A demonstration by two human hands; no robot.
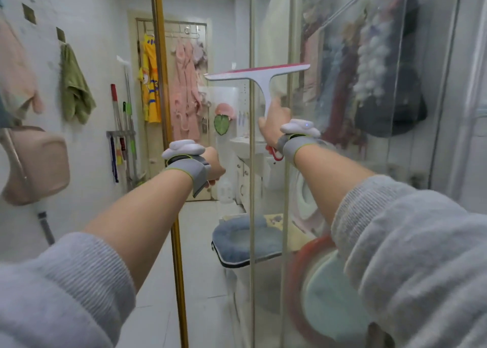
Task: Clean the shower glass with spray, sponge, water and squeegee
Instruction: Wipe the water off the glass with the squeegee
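The right hand [274,122] is curled round the white handle of the squeegee [259,77], holding it up against the shower glass [329,110]. The pink-edged blade sits at the top, tilted slightly, its left end lower than its right. The blade crosses the vertical edge of the glass pane [252,163], so its left part overhangs into the open doorway. The left hand [214,164] reaches forward through that opening, right of the gold frame post [168,136]; its fingers are hidden behind the wrist band, so I cannot tell whether its grip is spread or pressed together. Beyond the glass, low and far, stands a toilet with a blue padded seat cover [237,239]. A green towel [75,89] hangs on the left wall, well apart from both hands.
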